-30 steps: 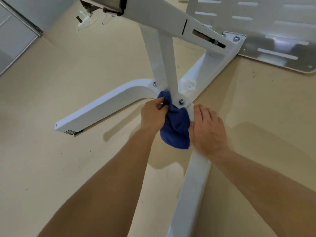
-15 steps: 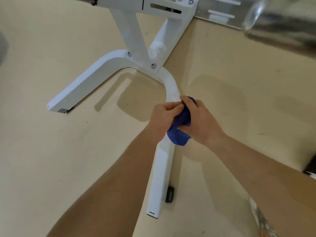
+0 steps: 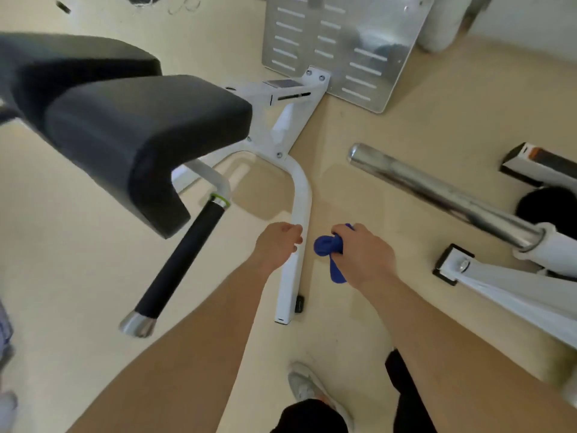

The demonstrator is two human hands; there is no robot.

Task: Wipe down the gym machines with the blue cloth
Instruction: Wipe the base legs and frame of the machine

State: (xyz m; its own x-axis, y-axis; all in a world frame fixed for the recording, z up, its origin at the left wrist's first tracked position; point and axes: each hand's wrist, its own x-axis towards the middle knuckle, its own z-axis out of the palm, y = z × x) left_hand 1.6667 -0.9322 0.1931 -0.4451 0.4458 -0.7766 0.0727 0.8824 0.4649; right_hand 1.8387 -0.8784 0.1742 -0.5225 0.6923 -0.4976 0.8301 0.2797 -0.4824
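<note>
1. Blue cloth [image 3: 326, 246], one only, sits bunched in your right hand [image 3: 365, 256]. The fingers are clenched round it and a loose tail hangs below the fist. It is held above the floor [image 3: 406, 135], just beside the white frame leg [image 3: 301, 198] and apparently clear of it.
2. Your left hand [image 3: 276, 245] lies with fingers curled at the leg's near edge. Whether it grips the tube or merely rests there cannot be told.
3. Soft, light and limp, the cloth should fold round a tube without effort. Taking it by the bunched middle with some fabric spread under the palm looks best, as a dangling tail wipes nothing.
4. Counted in view:
   - one cloth
   - two hands
   - one black pad [image 3: 140, 135]
   - one black-gripped handle [image 3: 181, 260]
   - one chrome bar [image 3: 437, 195]
   - one slotted metal plate [image 3: 343, 42]
   - seemingly two machines, the second being the frame at right [image 3: 515, 289]
</note>
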